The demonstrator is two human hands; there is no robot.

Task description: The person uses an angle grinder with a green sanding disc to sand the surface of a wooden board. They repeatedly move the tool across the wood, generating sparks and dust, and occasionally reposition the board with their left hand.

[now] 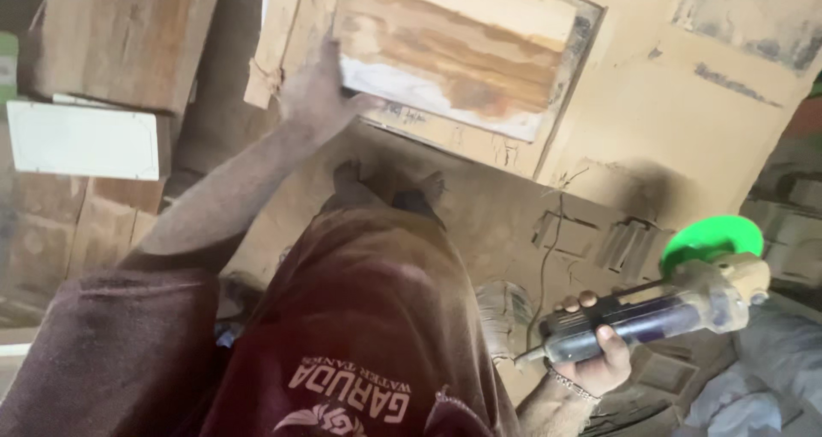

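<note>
White slab (81,139) left, wood block (120,35) above (dusty), grey sacks (775,360) right.

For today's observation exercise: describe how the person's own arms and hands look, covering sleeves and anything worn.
Both arms are bare from the elbow down and dusted with fine sawdust. The left hand wears nothing. The right hand has a thin metal chain bracelet at the wrist. A dark maroon short sleeve covers the left upper arm.

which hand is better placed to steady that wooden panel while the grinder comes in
Left. The left hand already rests on the edge of the wooden panel, while the right hand is occupied gripping the angle grinder, well away from it.
</note>
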